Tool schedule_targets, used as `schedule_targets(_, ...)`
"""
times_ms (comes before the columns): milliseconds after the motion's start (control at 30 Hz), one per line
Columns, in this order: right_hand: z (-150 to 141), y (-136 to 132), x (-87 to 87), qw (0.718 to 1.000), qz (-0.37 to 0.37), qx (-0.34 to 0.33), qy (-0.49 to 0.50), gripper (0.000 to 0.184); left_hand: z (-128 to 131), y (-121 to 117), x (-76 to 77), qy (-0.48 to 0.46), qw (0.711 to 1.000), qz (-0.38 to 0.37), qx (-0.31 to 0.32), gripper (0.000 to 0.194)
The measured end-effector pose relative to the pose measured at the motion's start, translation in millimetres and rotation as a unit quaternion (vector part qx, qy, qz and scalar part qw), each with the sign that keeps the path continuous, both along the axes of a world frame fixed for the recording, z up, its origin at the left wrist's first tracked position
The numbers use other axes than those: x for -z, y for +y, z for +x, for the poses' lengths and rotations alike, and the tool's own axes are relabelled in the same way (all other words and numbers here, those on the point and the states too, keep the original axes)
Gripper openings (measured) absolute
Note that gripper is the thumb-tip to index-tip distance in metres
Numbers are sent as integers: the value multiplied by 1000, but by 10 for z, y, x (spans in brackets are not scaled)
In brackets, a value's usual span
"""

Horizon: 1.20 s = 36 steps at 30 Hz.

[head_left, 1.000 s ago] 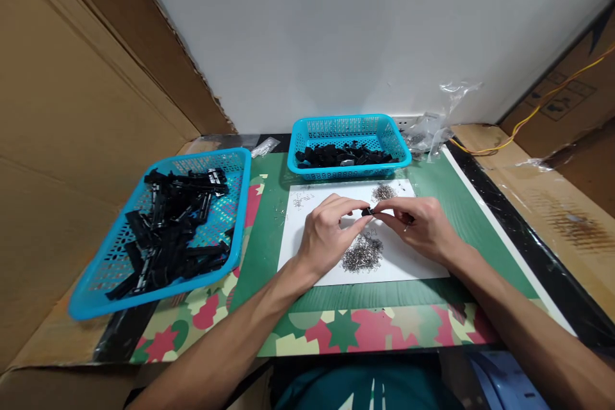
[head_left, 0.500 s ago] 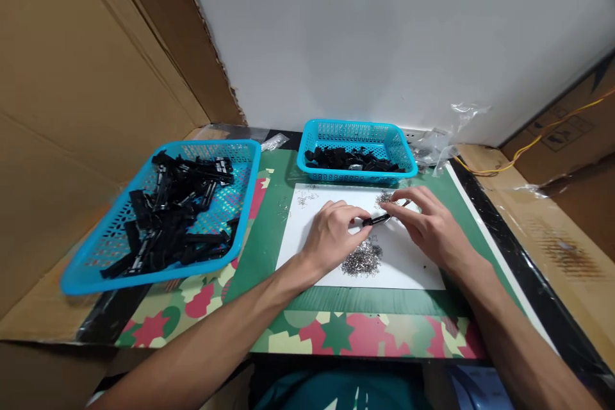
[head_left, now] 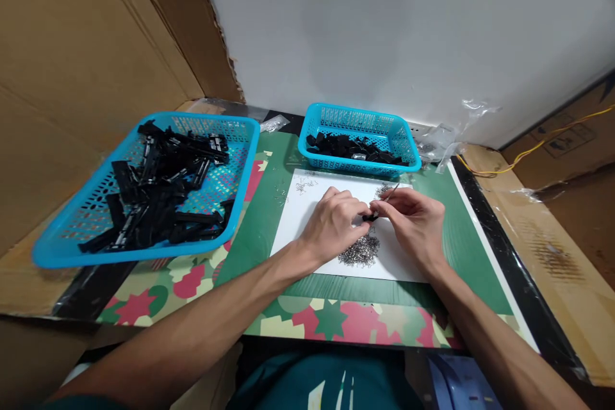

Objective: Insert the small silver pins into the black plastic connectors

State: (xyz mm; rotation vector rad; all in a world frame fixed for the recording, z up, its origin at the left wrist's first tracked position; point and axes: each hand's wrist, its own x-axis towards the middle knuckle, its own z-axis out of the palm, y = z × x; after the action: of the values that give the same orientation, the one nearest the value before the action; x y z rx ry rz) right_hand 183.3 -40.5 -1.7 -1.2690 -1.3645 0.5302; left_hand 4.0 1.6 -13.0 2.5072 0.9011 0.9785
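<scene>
My left hand [head_left: 336, 221] pinches a small black plastic part [head_left: 369, 218] between thumb and fingers above a white sheet [head_left: 293, 230]. My right hand [head_left: 413, 218] is closed around slim metal tweezers [head_left: 394, 191], whose upper end sticks out past the fingers. Its fingertips meet the black part beside my left fingers, and they hide the tweezers' tips. Just below the hands lies a heap of small silver metal pieces [head_left: 359, 252]. Behind my right hand, a smaller heap of metal bits [head_left: 384, 190] is partly covered.
A large blue basket [head_left: 254, 160] of black plastic parts stands left. A smaller blue basket [head_left: 360, 109] with black pieces sits at the back. Loose metal bits [head_left: 303, 184] lie on the sheet's far left corner. Cardboard [head_left: 557, 250] and a yellow cable [head_left: 538, 147] are at right.
My right hand has moved left and turned, bringing the tweezers in against the black part. The part is now mostly covered by fingers. The view has shifted slightly.
</scene>
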Motion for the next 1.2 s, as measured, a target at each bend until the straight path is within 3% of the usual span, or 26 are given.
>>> schedule_targets(267, 19, -25, -40, 998, -18, -2, -68, 13, 1, -17, 10, -11, 1000, 1, 5, 8)
schedule_targets(500, -29, -12, -12, 994, 5, 13, -107, 10, -5, 12, -52, -19, 998, -59, 0, 6)
schedule_targets(667, -61, -17, 49, 999, 31, 8, -9, 15, -55, -8, -83, -30, 996, -79, -11, 14)
schedule_targets(767, 20, 8, 59, 991, 85, 66, 75, 18, -93, -18, -114, -74, 994, -69, -50, 17)
schedule_targets(867, 181, 45, 63, 983, 121, 114, 80, 20, -103, 66, -259, -89, 992, -31, -78, 11)
schedule_targets(967, 317, 80, 82, 981, 141, 127, 36, 18, -28, 305, -543, -72, 993, 14, -89, 11)
schedule_targets(1100, 330, 143, 121, 980, 162, 115, -33, 13, 200, 768, -911, 50, 991, 25, -119, 15)
schedule_targets(1200, 289, 200, 143, 973, 195, 96, -72, 10, 351, 1062, -1026, 111, 988, 32, -101, 14)
